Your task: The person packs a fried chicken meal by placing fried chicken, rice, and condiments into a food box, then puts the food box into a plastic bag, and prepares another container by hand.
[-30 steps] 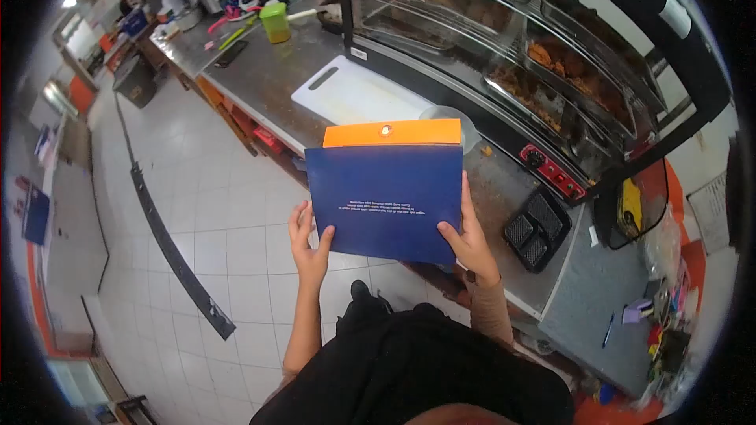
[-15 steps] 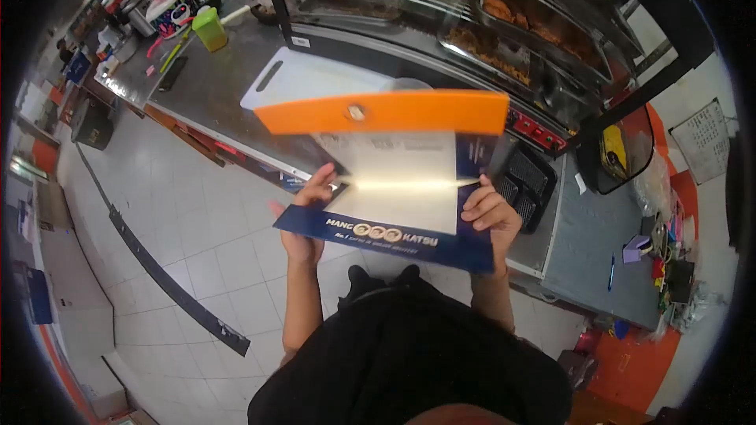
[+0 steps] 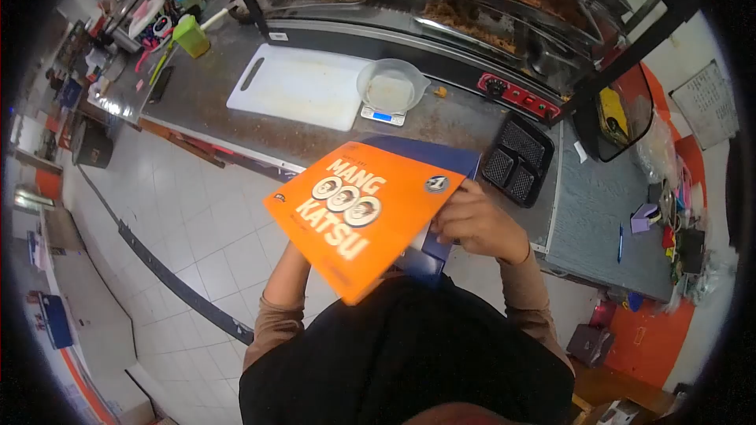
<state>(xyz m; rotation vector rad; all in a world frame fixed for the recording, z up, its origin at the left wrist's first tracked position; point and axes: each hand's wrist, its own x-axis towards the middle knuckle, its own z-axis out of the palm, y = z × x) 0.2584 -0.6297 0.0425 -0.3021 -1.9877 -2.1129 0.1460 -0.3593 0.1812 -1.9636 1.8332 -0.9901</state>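
In front of my body is an orange and dark blue cardboard food box (image 3: 358, 212), its orange lid panel turned up towards me, tilted, with MANG KATSU lettering. My right hand (image 3: 472, 222) is at the box's right side, fingers curled on the blue side wall near the lid's edge. Behind the orange panel my left hand is hidden; only the forearm shows below it. Just beyond my right hand, a black compartment tray (image 3: 520, 159) lies on the counter.
A white cutting board (image 3: 303, 86) and a digital scale (image 3: 383, 116) bearing a clear plastic bowl (image 3: 387, 85) are on the metal counter. Behind them stands a heated display cabinet (image 3: 441, 55) with trays of fried food. A blue pen (image 3: 620, 244) lies on the right-hand surface.
The box has turned from lying open, its pale inside showing, to having its orange outer face towards me. My left hand has gone out of sight behind it; my right hand has shifted slightly left.
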